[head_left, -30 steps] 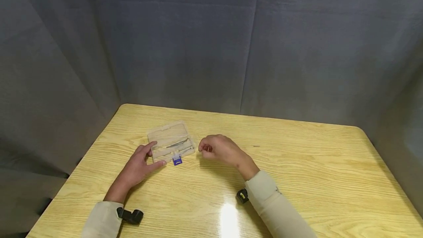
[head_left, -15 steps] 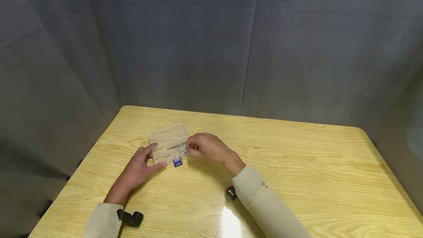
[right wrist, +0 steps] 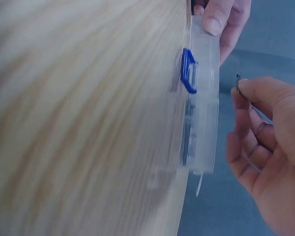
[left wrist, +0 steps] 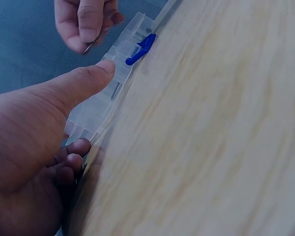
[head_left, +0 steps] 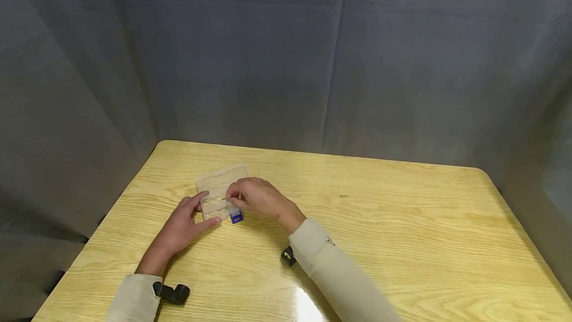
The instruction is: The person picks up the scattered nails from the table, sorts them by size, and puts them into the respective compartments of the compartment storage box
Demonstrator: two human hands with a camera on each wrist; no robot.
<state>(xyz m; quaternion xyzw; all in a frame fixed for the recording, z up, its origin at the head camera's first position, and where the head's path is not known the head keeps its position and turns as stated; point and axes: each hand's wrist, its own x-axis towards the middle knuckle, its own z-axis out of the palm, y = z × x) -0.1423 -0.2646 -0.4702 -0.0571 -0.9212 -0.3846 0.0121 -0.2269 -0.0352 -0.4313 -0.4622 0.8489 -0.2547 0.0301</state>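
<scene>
A clear plastic box (head_left: 220,181) lies with its lid raised toward the back, a blue latch (head_left: 237,217) at its front. My left hand (head_left: 180,223) grips the box's left end; its thumb (left wrist: 91,81) presses on the front wall and the other fingers curl at the side. Over the compartments is my right hand (head_left: 261,198), pinching a small, thin, dark metal pin (right wrist: 238,83) between thumb and forefinger. The pin's tip also shows below the fingertips in the left wrist view. In the head view the right hand hides the right part of the box.
Another thin metal pin (head_left: 343,196) lies on the wooden table (head_left: 402,232), well to the right of the box. Grey curtains (head_left: 250,73) hang behind the table and along its sides.
My right hand has moved left with the pin, from beside the box's right end to above its compartments. The left hand keeps its grip on the box.
</scene>
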